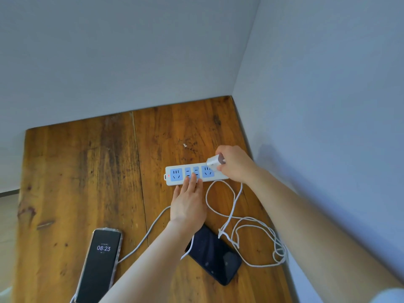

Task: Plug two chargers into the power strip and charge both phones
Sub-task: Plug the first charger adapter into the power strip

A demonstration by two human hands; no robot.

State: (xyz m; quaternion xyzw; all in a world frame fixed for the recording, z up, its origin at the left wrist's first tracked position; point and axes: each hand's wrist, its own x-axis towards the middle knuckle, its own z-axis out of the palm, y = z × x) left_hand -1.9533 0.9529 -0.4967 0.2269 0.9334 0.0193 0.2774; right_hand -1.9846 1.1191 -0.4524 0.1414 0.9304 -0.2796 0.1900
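Observation:
A white power strip (175, 174) with blue sockets lies on the wooden table (87, 171) near the right wall. My right hand (235, 165) grips a white charger (215, 162) just above the strip's rightmost socket, tilted. Fingers spread, my left hand (189, 202) lies flat with its fingertips pressing the strip's front edge. A white cable (236, 202) runs from the charger in loops toward a dark phone (215, 254) lying face up. A second phone (99, 265) at the lower left shows 08:23, and another white cable (142, 239) leads to it.
Grey walls close the table at the back and right, meeting in a corner. A heap of looped cable (278, 250) lies by the right wall. The table's left edge drops to a pale floor (8, 215).

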